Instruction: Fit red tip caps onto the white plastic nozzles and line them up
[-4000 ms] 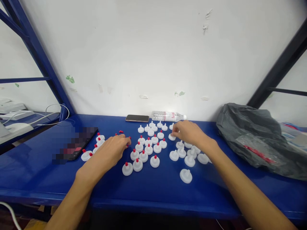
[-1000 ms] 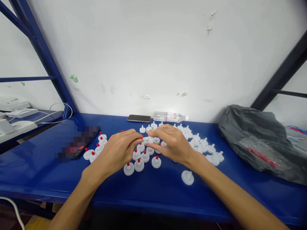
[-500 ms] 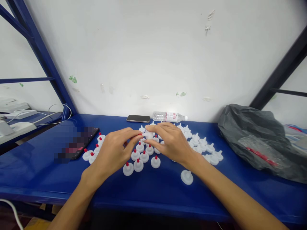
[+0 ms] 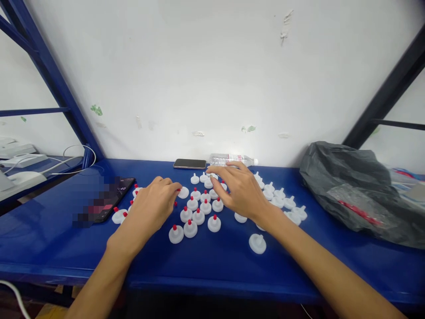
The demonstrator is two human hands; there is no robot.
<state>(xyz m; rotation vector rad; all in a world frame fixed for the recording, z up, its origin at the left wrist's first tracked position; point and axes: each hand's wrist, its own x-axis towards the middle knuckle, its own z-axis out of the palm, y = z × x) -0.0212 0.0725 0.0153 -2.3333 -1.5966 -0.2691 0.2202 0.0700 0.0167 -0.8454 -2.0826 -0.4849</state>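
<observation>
Frame centre: your left hand (image 4: 158, 196) pinches a red-capped white piece (image 4: 183, 192) (setting-down step, apparently); your right hand (image 4: 241, 188), spread and empty, next needs an uncapped piece (image 4: 257, 244).

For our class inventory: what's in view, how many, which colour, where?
capped discs: over ten, white and red, centre and left
plain discs: over ten, white, back and right
loose cap: 1 visible, red, left of centre
phones: 2, dark, back and left
bottle: 1, clear, lying at back
bag: 1, dark grey, right
packet: 1, clear and red, at bag
boxes: several, white, far left
table: 1, blue, under discs
wall: 1, white, behind
posts: several, blue and dark, both sides
left hand: 1, fingers pinching a capped disc
right hand: 1, open, over discs
</observation>
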